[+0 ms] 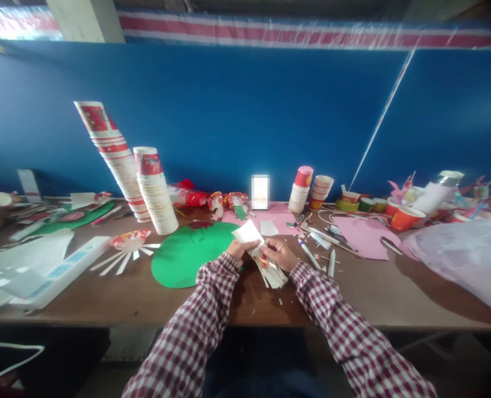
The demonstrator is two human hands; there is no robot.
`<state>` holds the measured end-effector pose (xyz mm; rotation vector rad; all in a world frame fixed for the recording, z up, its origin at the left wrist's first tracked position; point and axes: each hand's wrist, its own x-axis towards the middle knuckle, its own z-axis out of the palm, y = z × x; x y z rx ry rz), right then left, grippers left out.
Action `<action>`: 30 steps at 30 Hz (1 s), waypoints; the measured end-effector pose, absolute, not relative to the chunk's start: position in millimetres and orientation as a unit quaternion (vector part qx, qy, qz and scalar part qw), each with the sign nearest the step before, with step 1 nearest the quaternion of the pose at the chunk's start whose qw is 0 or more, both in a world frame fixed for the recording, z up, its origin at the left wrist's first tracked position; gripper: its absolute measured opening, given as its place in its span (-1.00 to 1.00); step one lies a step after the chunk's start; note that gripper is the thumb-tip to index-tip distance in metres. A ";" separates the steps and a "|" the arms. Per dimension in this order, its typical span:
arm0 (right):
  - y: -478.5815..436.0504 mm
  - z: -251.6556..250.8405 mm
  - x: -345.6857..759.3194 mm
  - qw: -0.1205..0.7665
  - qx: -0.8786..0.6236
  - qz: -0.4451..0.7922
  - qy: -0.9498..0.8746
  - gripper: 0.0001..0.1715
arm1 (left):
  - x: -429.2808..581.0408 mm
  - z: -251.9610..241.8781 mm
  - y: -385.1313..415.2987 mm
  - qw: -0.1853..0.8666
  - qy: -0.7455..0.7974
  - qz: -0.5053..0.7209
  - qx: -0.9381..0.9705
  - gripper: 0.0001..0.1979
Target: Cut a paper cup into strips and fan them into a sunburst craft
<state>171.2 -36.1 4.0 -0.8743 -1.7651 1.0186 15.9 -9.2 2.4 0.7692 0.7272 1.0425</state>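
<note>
My left hand [239, 250] is closed on a cream-white piece of paper [247, 231] just above the table's middle. Thumb and fingers of my right hand [281, 254] pinch at the paper's right edge, close to the left fingertips. Below my right hand hangs or lies a bundle of cream paper strips [274, 276] with a bit of red printing. I cannot tell whether the strips and the upper piece are joined. A round green sheet [196, 257] lies beside my left hand. Farther left rests a paper cup cut into spread strips [129, 243].
Tall stacks of paper cups [156, 190] stand at the back left, shorter stacks [299, 190] at the back centre. Pens [309, 254] and paper scraps lie right of my hands. Pink sheets [364, 237], orange cups [407, 217] and a plastic bag [465, 260] occupy the right.
</note>
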 end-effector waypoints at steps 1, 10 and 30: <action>-35.6 3.0 171.3 0.447 -0.351 0.412 -0.712 -0.74 | 15.9 2.5 -8.9 0.740 0.331 0.471 0.349 -0.68; -36.5 2.6 170.5 0.453 -0.356 0.412 -0.706 -0.74 | 16.9 4.6 -11.9 0.763 0.314 0.456 0.334 -0.74; -45.1 14.2 170.9 0.423 -0.387 0.381 -0.726 -0.72 | 18.1 0.0 -14.2 0.681 0.316 0.517 0.410 -0.62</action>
